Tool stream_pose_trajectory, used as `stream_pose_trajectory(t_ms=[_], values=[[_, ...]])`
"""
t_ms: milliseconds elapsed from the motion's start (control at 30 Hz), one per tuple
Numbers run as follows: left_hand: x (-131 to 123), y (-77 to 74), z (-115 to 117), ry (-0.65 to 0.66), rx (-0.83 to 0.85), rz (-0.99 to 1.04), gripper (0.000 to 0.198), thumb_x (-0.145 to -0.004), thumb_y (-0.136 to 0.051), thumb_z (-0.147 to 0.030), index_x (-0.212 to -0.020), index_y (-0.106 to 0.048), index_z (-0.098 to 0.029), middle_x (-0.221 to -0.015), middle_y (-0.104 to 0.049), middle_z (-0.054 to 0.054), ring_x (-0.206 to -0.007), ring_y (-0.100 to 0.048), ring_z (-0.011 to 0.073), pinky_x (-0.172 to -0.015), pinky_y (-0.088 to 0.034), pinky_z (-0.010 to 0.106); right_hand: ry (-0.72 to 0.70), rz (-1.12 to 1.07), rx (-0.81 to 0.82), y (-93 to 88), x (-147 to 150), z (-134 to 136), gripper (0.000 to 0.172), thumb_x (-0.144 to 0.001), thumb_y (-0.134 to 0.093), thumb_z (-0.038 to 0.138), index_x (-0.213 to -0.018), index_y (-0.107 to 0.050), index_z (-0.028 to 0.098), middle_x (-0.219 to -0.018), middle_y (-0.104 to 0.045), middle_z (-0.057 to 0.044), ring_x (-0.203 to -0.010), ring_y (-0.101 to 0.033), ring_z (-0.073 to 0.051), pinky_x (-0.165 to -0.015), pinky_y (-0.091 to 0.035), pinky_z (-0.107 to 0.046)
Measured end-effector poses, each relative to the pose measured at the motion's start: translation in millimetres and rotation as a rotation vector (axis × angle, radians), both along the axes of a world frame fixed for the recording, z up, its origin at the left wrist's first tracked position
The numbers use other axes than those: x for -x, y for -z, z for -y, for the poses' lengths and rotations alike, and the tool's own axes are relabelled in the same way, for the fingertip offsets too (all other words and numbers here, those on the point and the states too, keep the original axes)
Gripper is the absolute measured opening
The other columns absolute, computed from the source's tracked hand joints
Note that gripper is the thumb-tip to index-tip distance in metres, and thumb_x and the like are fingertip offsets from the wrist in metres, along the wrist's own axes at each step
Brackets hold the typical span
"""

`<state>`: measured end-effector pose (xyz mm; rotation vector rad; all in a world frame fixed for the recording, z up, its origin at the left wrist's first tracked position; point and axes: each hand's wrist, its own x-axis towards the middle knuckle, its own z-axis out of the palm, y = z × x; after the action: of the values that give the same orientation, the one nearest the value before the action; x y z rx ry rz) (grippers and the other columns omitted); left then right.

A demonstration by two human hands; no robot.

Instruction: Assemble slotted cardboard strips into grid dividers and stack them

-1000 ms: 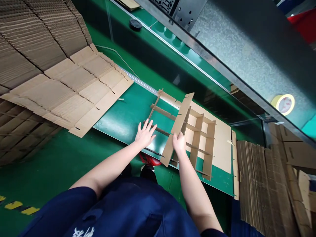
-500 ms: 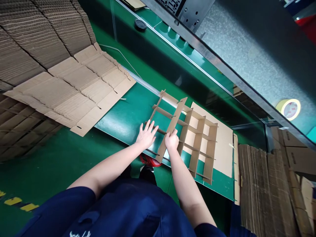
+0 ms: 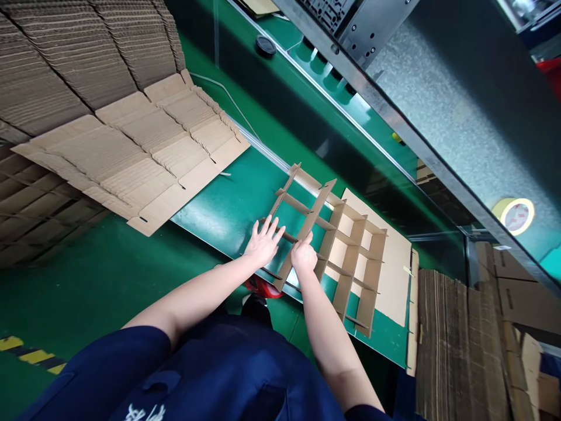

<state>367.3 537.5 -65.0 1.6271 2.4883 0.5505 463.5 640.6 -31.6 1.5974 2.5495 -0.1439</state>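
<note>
A cardboard divider grid (image 3: 350, 266) of slotted strips lies across the green worktop, with crossing strips forming square cells. My right hand (image 3: 304, 255) is closed on a cardboard strip (image 3: 310, 220) that crosses the grid left of its middle. To the left of that strip, my left hand (image 3: 264, 242) lies with fingers spread over a cross strip near the grid's left end. What its palm touches is hidden. Under the grid's right part sits a flat cardboard sheet (image 3: 393, 280).
Slotted flat cardboard pieces (image 3: 175, 140) are piled at the left, beside a tall stack (image 3: 87, 52). More cardboard (image 3: 447, 339) stands at the right. The green worktop (image 3: 210, 202) runs below a metal shelf (image 3: 421, 88) holding a tape roll (image 3: 512, 215).
The strip under my right hand sits slightly lower among the cross strips. Both hands keep nearly the same places, and the camera view has shifted a little.
</note>
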Motion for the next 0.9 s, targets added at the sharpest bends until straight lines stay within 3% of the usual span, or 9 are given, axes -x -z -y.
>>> stream_pose_trajectory(t_ms=[67, 167, 233, 333, 400, 467, 567, 800, 900], values=[[-0.4, -0.3, 0.3, -0.001, -0.005, 0.003, 0.063, -0.084, -0.048, -0.031, -0.144, -0.030, -0.023, -0.155, -0.016, 0.012, -0.143, -0.001, 0.0324, -0.110, -0.013, 0.060, 0.002, 0.029, 0.019, -3.6, 1.0, -2.8, 0.059, -0.093, -0.024, 0.025, -0.144, -0.014, -0.002, -0.087, -0.069, -0.022, -0.082, -0.068, -0.031, -0.073, -0.049, -0.045], [-0.9, -0.6, 0.5, -0.003, -0.013, 0.003, 0.063, -0.084, -0.049, -0.030, -0.144, -0.031, -0.023, -0.154, -0.017, 0.012, -0.143, -0.001, 0.0324, -0.110, -0.014, 0.060, 0.010, 0.056, 0.041, -15.4, 6.4, -14.9, 0.055, -0.093, -0.026, 0.032, -0.139, -0.033, 0.002, -0.090, -0.068, -0.022, -0.087, -0.066, -0.032, -0.078, -0.048, -0.047], [-1.2, -0.4, 0.4, -0.004, -0.015, 0.002, 0.063, -0.084, -0.049, -0.031, -0.144, -0.030, -0.023, -0.155, -0.017, 0.012, -0.143, -0.001, 0.0324, -0.110, -0.014, 0.060, 0.022, 0.004, -0.045, -22.8, 12.9, -27.6, 0.055, -0.093, -0.026, 0.036, -0.137, -0.038, 0.006, -0.102, -0.066, -0.023, -0.097, -0.063, -0.032, -0.083, -0.047, -0.047], [-1.4, 0.2, -0.2, -0.002, -0.009, -0.006, 0.064, -0.084, -0.049, -0.031, -0.145, -0.030, -0.023, -0.155, -0.016, 0.012, -0.143, -0.001, 0.0323, -0.110, -0.014, 0.060, -0.059, -0.112, -0.223, -22.2, 24.5, -47.0, 0.060, -0.094, -0.022, 0.037, -0.146, -0.021, 0.008, -0.140, -0.041, -0.023, -0.129, -0.039, -0.030, -0.096, -0.039, -0.048], [-1.4, 0.6, -0.4, 0.000, -0.003, -0.014, 0.064, -0.084, -0.049, -0.031, -0.144, -0.030, -0.023, -0.155, -0.017, 0.012, -0.143, -0.003, 0.0322, -0.109, -0.015, 0.059, -0.154, -0.105, -0.190, -13.1, 30.3, -55.8, 0.063, -0.094, -0.018, 0.042, -0.148, -0.015, 0.009, -0.153, -0.018, -0.017, -0.140, -0.017, -0.027, -0.103, -0.032, -0.049], [-1.4, 0.5, -0.4, 0.001, -0.002, -0.023, 0.063, -0.084, -0.049, -0.031, -0.144, -0.030, -0.023, -0.154, -0.017, 0.012, -0.143, -0.004, 0.0321, -0.109, -0.015, 0.059, -0.194, -0.048, -0.086, -2.1, 32.6, -59.8, 0.066, -0.094, -0.016, 0.049, -0.148, -0.015, 0.010, -0.156, -0.008, -0.012, -0.142, -0.006, -0.025, -0.106, -0.027, -0.050], [-1.5, -0.2, -0.2, -0.002, -0.004, -0.029, 0.064, -0.084, -0.049, -0.031, -0.144, -0.030, -0.023, -0.154, -0.017, 0.012, -0.143, -0.004, 0.0318, -0.109, -0.016, 0.059, -0.183, -0.019, -0.042, 4.9, 32.9, -60.8, 0.069, -0.093, -0.014, 0.053, -0.149, -0.013, 0.013, -0.156, -0.008, -0.010, -0.143, -0.002, -0.023, -0.108, -0.022, -0.050], [-1.9, -1.6, -0.2, 0.000, 0.005, -0.019, 0.065, -0.084, -0.050, -0.031, -0.145, -0.029, -0.024, -0.155, -0.017, 0.012, -0.143, -0.004, 0.0320, -0.108, -0.019, 0.058, -0.120, -0.300, -0.335, -15.3, 62.5, -93.3, 0.069, -0.094, -0.008, 0.051, -0.149, -0.004, 0.008, -0.155, -0.005, -0.016, -0.143, 0.001, -0.023, -0.108, -0.021, -0.048], [-1.9, -2.5, -0.7, 0.007, 0.028, -0.022, 0.065, -0.084, -0.050, -0.032, -0.145, -0.028, -0.025, -0.155, -0.016, 0.011, -0.143, -0.004, 0.0317, -0.107, -0.022, 0.057, -0.098, -0.288, -0.202, -9.8, 78.4, -119.9, 0.070, -0.094, -0.011, 0.051, -0.149, -0.004, 0.008, -0.154, -0.010, -0.018, -0.142, -0.005, -0.024, -0.108, -0.022, -0.049]])
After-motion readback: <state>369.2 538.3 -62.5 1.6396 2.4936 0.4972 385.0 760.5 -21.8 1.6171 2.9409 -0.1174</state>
